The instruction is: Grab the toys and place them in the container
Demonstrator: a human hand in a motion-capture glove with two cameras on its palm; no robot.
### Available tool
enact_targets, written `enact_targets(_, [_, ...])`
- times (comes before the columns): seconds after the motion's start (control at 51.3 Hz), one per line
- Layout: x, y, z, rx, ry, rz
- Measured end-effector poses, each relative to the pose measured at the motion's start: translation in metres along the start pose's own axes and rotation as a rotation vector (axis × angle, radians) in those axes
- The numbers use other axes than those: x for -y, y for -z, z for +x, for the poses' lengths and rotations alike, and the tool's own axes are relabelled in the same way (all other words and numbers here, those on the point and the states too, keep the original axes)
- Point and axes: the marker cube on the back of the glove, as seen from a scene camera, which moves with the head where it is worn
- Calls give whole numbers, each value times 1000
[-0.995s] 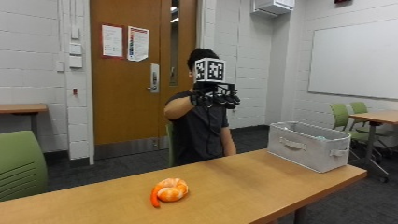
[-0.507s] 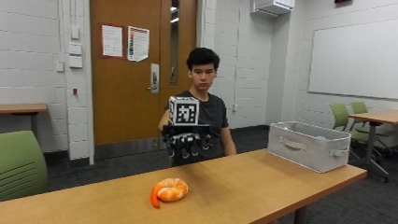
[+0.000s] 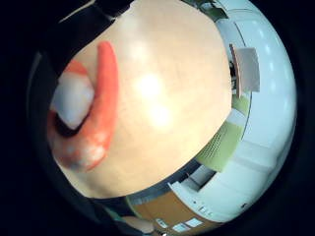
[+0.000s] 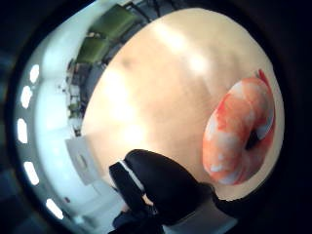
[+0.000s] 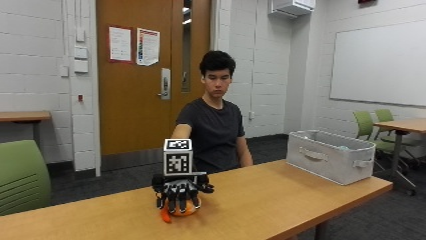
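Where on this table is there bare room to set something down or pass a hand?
The long stretch of table between the orange toy and the grey container is bare, as is the near edge in front of both. It is crowded only at the toy, where the gloved right hand reaches down over it with spread fingers.

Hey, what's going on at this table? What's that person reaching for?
A person seated behind the wooden table has a gloved right hand down over an orange shrimp toy, fingers spread across its top. Whether the toy is gripped yet can't be told; it seems to lie on the table. The grey container it is meant for stands at the table's far end.
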Motion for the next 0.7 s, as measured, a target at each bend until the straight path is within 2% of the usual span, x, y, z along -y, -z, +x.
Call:
enact_targets(0.234, [-3, -30, 11, 106, -52, -67])
enact_targets(0.429, [-8, -33, 11, 123, -23, -93])
enact_targets(0.702, [-14, -21, 5, 114, -34, 52])
